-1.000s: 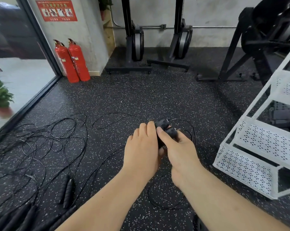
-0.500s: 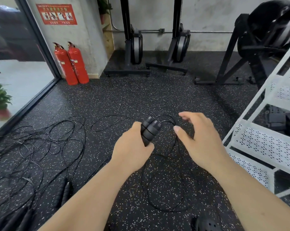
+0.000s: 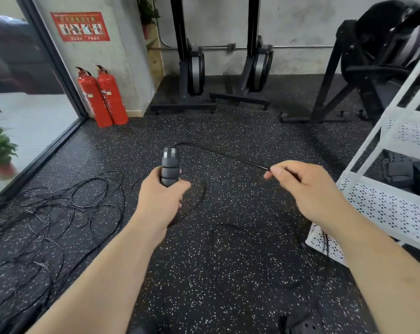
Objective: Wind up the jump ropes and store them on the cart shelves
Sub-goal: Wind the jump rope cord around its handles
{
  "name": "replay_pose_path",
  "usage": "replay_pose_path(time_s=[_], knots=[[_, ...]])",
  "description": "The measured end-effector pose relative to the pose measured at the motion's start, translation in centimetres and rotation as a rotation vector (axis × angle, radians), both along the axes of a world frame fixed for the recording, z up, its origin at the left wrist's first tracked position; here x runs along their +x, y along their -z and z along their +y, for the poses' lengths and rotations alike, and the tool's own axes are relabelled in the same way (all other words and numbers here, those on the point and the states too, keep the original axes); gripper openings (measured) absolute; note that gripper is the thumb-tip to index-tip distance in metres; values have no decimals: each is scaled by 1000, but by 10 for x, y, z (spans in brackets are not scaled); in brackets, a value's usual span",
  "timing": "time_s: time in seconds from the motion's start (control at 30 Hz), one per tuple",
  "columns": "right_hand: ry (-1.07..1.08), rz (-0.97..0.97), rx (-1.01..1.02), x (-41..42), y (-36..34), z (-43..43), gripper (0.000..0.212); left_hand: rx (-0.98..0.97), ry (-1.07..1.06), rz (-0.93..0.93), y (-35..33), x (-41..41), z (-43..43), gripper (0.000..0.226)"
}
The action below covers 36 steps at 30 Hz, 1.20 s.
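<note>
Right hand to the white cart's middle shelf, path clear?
Likely yes: the right hand is close beside the white cart shelf with nothing between them, though it is pinching the rope cord.

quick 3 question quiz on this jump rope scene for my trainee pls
1. True or false: the left hand grips the rope handles.
2. What does the right hand pinch? A) the cord B) a towel C) a dumbbell
3. Fill in: the tangled ropes lie to the person's ____.
Key: 1 true; 2 A; 3 left.
</note>
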State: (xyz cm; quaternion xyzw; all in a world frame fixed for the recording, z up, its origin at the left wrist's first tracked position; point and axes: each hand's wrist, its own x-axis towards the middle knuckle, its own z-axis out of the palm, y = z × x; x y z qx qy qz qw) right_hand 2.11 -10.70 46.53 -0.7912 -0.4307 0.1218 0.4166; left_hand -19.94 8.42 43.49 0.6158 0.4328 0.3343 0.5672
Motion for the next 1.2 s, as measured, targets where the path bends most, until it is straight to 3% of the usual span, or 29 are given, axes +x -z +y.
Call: replay_pose_path(time_s=[0.17,0.27,0.37,0.57,0.7,0.83,0.97,1.2], knots=[[182,-85,-22,-7,16,10,29,-13,287,-24,-5,3,-21,32],[97,-119,-84,-33,27,24,28,-43,499,-41,-6,7,-39,42],[3,-142,-139,-53,38,33,27,-106,582,-108,-4,13,-50,50],[-91,-121,-235,-54,43,38,24,-199,539,-127,1,16,-48,43],[-183,-39,-291,-32,29,28,27,-284,302,-281,-2,11,-26,42],[-135,-82,-210,-10,13,15,25,-274,140,-381,-2,6,-8,42],[-28,-84,-94,-20,16,19,28,-312,232,-386,-3,11,-25,45],[-66,-86,-157,-51,39,35,22,-364,531,-324,7,21,-55,48]])
